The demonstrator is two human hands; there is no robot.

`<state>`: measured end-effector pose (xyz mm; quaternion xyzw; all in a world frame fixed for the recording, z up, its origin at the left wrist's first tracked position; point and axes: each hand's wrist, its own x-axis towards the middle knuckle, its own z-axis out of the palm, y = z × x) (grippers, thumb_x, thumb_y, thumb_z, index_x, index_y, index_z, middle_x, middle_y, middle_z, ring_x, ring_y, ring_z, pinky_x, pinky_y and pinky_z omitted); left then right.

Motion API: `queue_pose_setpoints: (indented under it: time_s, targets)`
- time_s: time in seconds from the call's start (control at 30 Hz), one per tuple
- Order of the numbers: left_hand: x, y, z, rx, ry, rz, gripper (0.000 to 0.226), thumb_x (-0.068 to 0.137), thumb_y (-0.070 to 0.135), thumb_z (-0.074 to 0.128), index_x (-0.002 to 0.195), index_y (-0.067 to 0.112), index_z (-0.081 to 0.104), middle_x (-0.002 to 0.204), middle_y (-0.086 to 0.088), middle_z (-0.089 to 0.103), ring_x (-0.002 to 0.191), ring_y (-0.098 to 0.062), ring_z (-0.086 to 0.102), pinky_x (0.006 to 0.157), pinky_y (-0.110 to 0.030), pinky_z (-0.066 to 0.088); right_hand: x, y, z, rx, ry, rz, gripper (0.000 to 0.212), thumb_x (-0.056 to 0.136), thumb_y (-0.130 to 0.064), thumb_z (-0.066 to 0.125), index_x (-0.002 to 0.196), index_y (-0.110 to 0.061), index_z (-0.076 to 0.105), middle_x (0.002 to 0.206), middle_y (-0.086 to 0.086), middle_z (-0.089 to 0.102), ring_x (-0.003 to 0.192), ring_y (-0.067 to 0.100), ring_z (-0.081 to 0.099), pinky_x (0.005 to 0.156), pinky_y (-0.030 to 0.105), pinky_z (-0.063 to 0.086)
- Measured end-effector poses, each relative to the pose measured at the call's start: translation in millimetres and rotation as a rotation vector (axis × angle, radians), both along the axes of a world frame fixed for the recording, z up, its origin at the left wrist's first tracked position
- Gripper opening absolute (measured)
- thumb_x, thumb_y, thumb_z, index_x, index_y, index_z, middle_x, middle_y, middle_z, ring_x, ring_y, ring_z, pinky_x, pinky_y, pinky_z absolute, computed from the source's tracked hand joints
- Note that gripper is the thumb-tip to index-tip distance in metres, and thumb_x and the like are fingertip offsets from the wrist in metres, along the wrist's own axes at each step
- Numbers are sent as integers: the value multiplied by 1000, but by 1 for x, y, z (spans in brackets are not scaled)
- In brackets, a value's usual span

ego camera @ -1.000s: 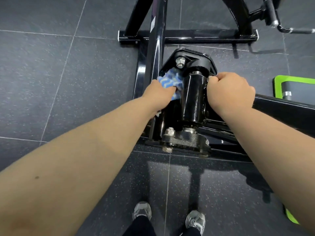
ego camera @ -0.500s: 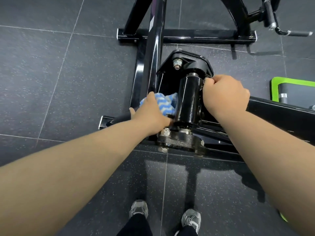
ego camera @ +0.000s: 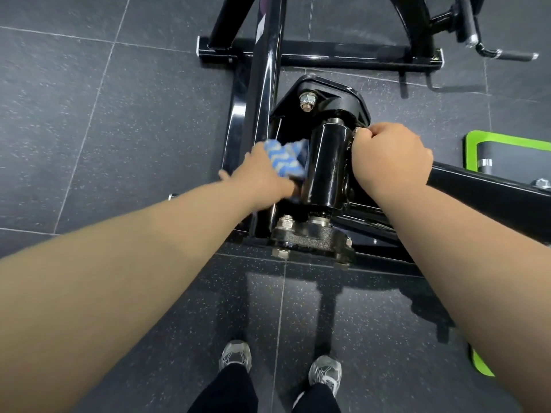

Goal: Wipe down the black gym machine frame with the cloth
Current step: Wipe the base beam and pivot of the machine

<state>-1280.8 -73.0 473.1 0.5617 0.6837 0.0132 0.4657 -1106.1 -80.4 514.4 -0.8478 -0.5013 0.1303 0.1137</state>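
Left hand [ego camera: 262, 175]: fingers clamped on the blue cloth [ego camera: 285, 158], pressing it against the cylinder [ego camera: 328, 165] on their right.
Right hand [ego camera: 391, 156]: fingers curled tight on the black frame [ego camera: 477, 186], the cylinder touching their left.

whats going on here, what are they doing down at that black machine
A person stands over a black gym machine frame and wipes it. Their left hand holds a blue-and-white patterned cloth against the left side of the frame's glossy black cylindrical housing. Their right hand is a fist against the housing's upper right side, likely bracing; whether it grips anything is hidden. Their grey sneakers are on the dark speckled floor.
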Motion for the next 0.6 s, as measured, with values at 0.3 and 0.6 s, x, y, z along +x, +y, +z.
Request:
queue_pose_setpoints:
  time_s: [0.3, 0.6]
  targets:
    - [-11, -3, 6, -108, 104, -259, 114, 75, 36, 73, 153, 17, -8, 162, -1, -6, 145, -14, -20, 112, -58, -12, -1, -3, 3, 2, -5, 12, 34, 91, -26, 36, 82, -10, 64, 62, -1, 48, 56, 18, 36, 77, 36, 30]
    - [29, 60, 4, 39, -76, 168, 78, 78, 40, 60, 143, 9, 29, 126, -12, 56, 71, -24, 58, 107, -56, 35, -7, -1, 8, -5, -24, -20, 32, 88, -25, 38, 61, -9, 47, 59, 0, 47, 74, 35, 46, 77, 38, 39]
